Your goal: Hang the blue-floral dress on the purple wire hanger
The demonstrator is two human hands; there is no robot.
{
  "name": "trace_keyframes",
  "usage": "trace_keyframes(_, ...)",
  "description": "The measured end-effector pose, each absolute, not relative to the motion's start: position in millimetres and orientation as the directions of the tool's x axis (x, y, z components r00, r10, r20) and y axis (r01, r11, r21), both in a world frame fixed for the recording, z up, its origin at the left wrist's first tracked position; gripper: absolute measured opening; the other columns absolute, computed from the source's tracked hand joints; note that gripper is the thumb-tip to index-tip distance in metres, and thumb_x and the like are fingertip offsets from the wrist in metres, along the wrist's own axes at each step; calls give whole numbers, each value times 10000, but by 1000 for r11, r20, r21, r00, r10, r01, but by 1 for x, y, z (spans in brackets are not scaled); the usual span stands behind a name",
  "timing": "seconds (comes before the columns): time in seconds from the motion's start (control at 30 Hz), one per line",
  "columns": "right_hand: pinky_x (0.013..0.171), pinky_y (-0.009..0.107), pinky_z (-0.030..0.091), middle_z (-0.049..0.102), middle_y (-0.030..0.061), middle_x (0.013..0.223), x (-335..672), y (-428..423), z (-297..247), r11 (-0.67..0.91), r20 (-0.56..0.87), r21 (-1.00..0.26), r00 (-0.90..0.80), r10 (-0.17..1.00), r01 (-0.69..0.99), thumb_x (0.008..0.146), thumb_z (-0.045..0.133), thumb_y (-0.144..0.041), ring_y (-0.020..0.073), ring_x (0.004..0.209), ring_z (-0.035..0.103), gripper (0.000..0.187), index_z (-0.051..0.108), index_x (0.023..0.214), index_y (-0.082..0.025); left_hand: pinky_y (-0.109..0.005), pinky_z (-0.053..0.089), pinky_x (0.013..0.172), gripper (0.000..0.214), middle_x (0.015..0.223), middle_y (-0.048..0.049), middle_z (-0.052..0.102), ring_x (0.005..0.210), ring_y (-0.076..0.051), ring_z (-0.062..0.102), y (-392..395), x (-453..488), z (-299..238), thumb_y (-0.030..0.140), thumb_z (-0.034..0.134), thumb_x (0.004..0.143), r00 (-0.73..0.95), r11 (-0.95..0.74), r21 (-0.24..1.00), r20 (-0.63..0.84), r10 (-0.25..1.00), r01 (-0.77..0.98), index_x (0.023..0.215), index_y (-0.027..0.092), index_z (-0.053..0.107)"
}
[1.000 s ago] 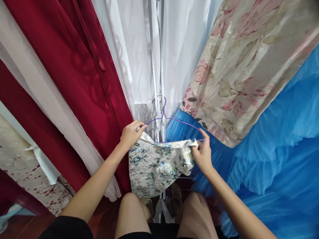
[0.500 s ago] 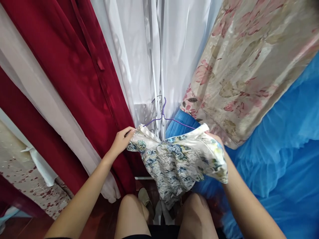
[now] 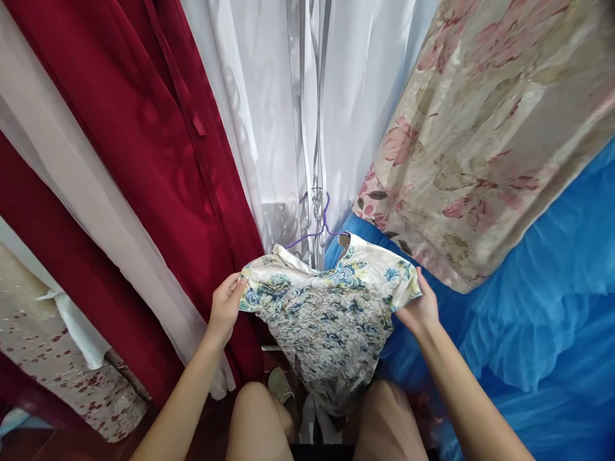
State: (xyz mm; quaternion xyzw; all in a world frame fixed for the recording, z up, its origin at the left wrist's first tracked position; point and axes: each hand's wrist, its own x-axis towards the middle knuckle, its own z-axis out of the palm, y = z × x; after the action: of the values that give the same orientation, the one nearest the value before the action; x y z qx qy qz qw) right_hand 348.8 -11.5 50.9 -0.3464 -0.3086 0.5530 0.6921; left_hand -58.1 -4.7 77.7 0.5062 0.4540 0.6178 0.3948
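Observation:
A short-sleeved floral garment (image 3: 331,320), cream with blue and yellow flowers and a lacy body, hangs on a purple hanger (image 3: 326,214). My left hand (image 3: 227,304) pinches the edge of its left-hand sleeve between thumb and fingers. At the other side my right hand (image 3: 421,304) grips the cuff of the right-hand sleeve, with some fingers hidden behind the cloth. Between the two hands the garment is spread wide, its neckline facing up and its lower part hanging down between my knees.
Long red fabric (image 3: 192,160) hangs at the left and white cloth (image 3: 273,115) at the back. White straps (image 3: 321,128) dangle above the hanger. To the right hang a pink-flowered cream cloth (image 3: 451,173) and a ruffled blue tulle garment (image 3: 523,320). A shoe (image 3: 279,385) shows below.
Both hands have moved outward along the shoulders to the sleeve ends. The garment's right-hand side now lies flatter and fuller, and its front shows more.

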Motion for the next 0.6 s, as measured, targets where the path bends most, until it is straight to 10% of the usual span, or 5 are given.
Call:
trace_keyframes(0.2, 756, 398, 621, 772, 61, 808, 357, -35, 115, 218, 101, -899, 303, 947, -380, 762, 794, -477, 319, 896, 756, 315, 713, 889, -201, -393, 556, 917, 566, 1163, -128, 724, 1071, -291, 681, -11, -37, 124, 527, 756, 788, -306, -354, 922, 297, 905, -154, 1200, 148, 672)
trace_keyframes(0.3, 732, 423, 617, 774, 77, 850, 356, -48, 125, 305, 147, -901, 443, 884, -308, 836, 719, -518, 331, 889, 754, 310, 695, 891, -214, -464, 437, 1118, 666, 1461, -135, 550, 1327, -322, 533, -11, -30, 155, 420, 726, 841, -218, -524, 816, 573, 790, 245, 1437, 209, 519)
trace_keyframes(0.4, 746, 487, 610, 777, 91, 894, 352, -84, 106, 339, 166, -900, 504, 848, -273, 855, 670, -564, 370, 926, 744, 346, 709, 991, -248, -550, 186, 1252, 806, 1552, -96, 442, 1466, -344, 349, -11, -17, 161, 205, 734, 795, 14, -565, 442, 779, 627, 697, 1526, 288, 405)
trace_keyframes(0.5, 819, 573, 583, 773, 131, 976, 343, -142, 72, 165, 79, -908, 229, 970, -385, 771, 686, -649, 443, 1025, 711, 535, 716, 1183, -309, -608, 103, 1251, 829, 1448, -96, 514, 1410, -341, 410, -7, 0, 134, 102, 670, 782, 277, -625, 212, 758, 591, 751, 1526, 327, 383)
trace_keyframes(0.6, 919, 645, 522, 765, 128, 1084, 330, -194, 42, -80, -2, -912, -189, 982, -403, 563, 802, -670, 501, 1145, 645, 755, 686, 1262, -410, -565, 378, 1136, 640, 1313, -127, 548, 1247, -307, 531, -1, 17, 96, 202, 645, 865, 231, -646, 347, 735, 638, 680, 1467, 279, 444)
